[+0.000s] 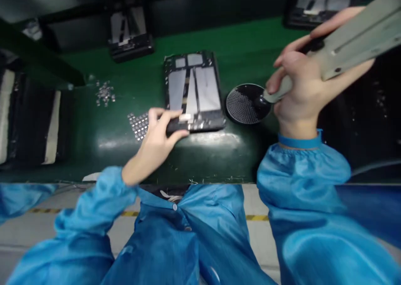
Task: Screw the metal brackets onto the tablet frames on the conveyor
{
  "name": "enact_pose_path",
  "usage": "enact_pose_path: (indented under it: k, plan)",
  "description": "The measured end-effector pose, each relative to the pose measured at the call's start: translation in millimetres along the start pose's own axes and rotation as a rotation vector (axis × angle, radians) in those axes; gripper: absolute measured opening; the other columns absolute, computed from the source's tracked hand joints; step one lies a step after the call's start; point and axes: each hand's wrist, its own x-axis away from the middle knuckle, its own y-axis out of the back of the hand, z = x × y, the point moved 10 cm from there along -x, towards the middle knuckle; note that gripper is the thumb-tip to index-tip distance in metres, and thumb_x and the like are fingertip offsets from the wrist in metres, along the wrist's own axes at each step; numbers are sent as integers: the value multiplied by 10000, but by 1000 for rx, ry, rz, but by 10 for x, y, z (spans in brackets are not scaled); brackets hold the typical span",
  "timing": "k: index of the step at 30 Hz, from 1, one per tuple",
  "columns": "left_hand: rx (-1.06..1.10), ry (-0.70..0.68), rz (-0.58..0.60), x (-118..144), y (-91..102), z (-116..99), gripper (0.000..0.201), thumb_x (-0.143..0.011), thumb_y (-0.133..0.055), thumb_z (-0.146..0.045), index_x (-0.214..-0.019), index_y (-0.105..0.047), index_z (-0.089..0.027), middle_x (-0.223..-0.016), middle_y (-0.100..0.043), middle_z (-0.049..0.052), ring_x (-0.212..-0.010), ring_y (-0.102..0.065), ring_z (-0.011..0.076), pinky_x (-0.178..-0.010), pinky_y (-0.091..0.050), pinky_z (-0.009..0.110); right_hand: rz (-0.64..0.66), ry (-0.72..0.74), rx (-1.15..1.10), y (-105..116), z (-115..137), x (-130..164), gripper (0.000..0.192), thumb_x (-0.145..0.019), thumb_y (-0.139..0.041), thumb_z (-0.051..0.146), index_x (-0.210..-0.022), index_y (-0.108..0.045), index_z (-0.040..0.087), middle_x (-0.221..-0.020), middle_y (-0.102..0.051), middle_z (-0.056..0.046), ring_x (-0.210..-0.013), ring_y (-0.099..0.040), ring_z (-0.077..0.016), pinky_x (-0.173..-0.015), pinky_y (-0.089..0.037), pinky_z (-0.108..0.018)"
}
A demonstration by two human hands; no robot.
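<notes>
Left hand on an opened tablet, right hand around an electric screwdriver above a round screw dish

The round black dish stands on the green bench mat just right of the tablet; its inside shows a fine dotted pattern, and I cannot tell if separate screws lie in it. The left hand grasps the near left corner of the opened tablet, thumb on the near edge and fingers over the top. The tablet lies flat with the back cover off, its long axis going away from the person. The right hand is clenched around the grey electric screwdriver, which is tilted; its tip points down-left to the right rim of the dish. A small pile of loose screws and a small gridded pad lie left of the tablet
</notes>
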Motion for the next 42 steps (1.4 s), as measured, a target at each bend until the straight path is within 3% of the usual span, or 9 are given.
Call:
enact_pose_path:
  k: [3, 5, 11, 16, 21, 27, 31, 38, 42]
  plan:
    - [-241, 100, 128, 559, -35, -4, 568, -1113, -741, -481, -1654, -632, -349, -1596, -631, 152, -1138, -799, 372, -957, -724, 561, -27, -43, 111, -64, -149, 40, 417, -835, -736, 445, -1057, -486, 196, -771, -480, 38, -468, -265, 6, -354, -101, -168]
    - [-354, 106, 165, 607, 75, 2, 655, -1120, -718, -533, -1729, -555, -357, -1558, -715, 131, -1015, -809, 369, -887, -718, 550, -24, -106, 193, -97, -168, 74, 399, -795, -614, 408, -1102, -438, 223, -772, -484, 33, -486, -232, -26, -360, -125, -228]
    - [-436, 225, 65, -14, 732, 806, 637, -1037, -761, -655, -1541, -633, -287, -1667, -572, 163, -1654, -481, 514, -1376, -449, 721, 86, -227, 309, -198, -46, 103, 379, -833, -628, 432, -1125, -444, 277, -857, -529, 1, -557, -265, -55, -410, -265, -307]
    - [-282, 156, 171, -296, 780, 1205, 603, -887, -830, -865, -1064, -637, -322, -1272, -681, 24, -1383, -621, 393, -1283, -526, 675, 111, -209, 322, -301, -53, 70, 398, -843, -554, 447, -1167, -405, 272, -931, -525, -15, -603, -274, -63, -443, -301, -327]
    - [-116, 193, 187, -429, 829, 1171, 633, -811, -913, -871, -1049, -650, -348, -1091, -715, -69, -1075, -668, 256, -1104, -581, 571, 179, -230, 357, -392, -112, 99, 351, -896, -566, 364, -1184, -394, 260, -952, -573, -10, -612, -297, -69, -450, -294, -338]
    - [-335, 229, 241, -394, 788, 1359, 1047, -643, -807, -1109, -1323, -634, -331, -1298, -607, 84, -1163, -633, 361, -1090, -610, 668, 178, -241, 342, -385, -72, 101, 320, -865, -581, 370, -1133, -435, 276, -917, -555, -16, -615, -337, -77, -444, -312, -348]
    - [-370, 223, 251, -366, 777, 1349, 1104, -539, -608, -1273, -1098, -617, -321, -1110, -525, 57, -1014, -601, 320, -984, -619, 641, 187, -263, 289, -397, -85, 103, 333, -857, -629, 373, -1126, -459, 275, -874, -564, 0, -584, -369, -66, -425, -326, -347]
    - [-67, 447, 155, -385, 935, 1345, 814, -562, -1077, -825, -1012, -687, -270, -904, -762, -34, -912, -740, 231, -900, -605, 432, 167, -180, 233, -370, -140, 119, 324, -863, -588, 287, -1143, -433, 235, -765, -480, 52, -496, -302, -36, -409, -248, -262]
    - [53, 411, 184, -455, 910, 1360, 322, -903, -998, -458, -1136, -863, -282, -921, -843, -71, -921, -765, 160, -950, -564, 342, 164, -108, 150, -323, -230, 117, 325, -912, -667, 356, -1134, -481, 209, -735, -476, 67, -479, -274, -8, -384, -210, -198]
